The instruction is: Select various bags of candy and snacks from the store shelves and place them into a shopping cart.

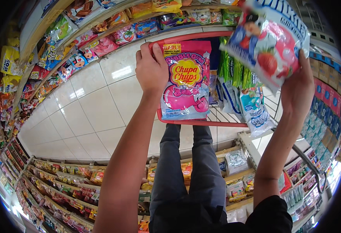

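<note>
At the corner of a red-rimmed wire shopping cart, my left hand is closed around the rim. Right beside it, a pink Chupa Chups bubble gum bag stands upright with its printed front towards me. My right hand holds up a white and pink candy bag by its lower right side; the bag is tilted, slightly blurred, and pictures a strawberry. Below it in the cart are green packets and a white and teal candy bag. The fingers behind the held bag are hidden.
Shelves of bagged sweets curve along the far side and left. More stocked shelves run behind my legs. Stacked cartons stand at the right. Pale floor tiles lie between, and a metal bar shows at lower right.
</note>
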A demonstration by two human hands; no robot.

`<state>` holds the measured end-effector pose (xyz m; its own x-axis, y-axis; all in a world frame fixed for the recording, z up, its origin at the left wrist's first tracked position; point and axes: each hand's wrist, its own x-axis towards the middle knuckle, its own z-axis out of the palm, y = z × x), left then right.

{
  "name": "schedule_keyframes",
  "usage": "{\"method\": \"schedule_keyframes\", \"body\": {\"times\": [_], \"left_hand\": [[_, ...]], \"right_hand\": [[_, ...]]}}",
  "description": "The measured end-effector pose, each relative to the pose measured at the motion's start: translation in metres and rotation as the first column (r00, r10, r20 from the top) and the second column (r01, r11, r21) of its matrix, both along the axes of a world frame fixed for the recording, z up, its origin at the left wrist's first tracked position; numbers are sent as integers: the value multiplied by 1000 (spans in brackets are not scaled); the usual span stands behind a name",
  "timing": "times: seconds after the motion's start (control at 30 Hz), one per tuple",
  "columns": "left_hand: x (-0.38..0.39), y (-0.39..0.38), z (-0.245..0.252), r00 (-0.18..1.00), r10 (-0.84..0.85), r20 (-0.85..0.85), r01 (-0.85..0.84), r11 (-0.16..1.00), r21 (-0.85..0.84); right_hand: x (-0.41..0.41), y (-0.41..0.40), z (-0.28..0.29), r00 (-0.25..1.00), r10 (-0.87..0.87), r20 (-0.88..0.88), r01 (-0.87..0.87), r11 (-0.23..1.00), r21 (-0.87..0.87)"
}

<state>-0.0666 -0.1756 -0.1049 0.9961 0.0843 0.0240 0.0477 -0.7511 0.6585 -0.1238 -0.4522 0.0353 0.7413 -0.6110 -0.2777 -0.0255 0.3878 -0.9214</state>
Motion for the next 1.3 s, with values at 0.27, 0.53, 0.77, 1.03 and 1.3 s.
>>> {"method": "schedule_keyframes", "body": {"times": [0.27, 0.53, 0.77, 1.03, 1.3], "left_hand": [[2, 8, -12, 1000, -11, -2, 10, 964, -266], [10, 27, -39, 919, 94, -384, -363, 585, -725], [0, 7, 2, 959, 103, -264, -212, 879, -427], [0, 5, 9, 945, 67, -320, -197, 898, -393], [3, 0, -4, 988, 73, -135, -117, 927, -357]], "right_hand": [[-36, 95, -18, 886, 161, -435, -146, 987, 68], [-71, 177, -97, 872, 132, -472, -489, 300, -819], [-70, 200, -95, 837, 110, -536, -548, 154, -823], [-73, 167, -99, 910, 159, -383, -414, 411, -812], [-66, 137, -108, 824, 23, -567, -539, 344, -769]]}}
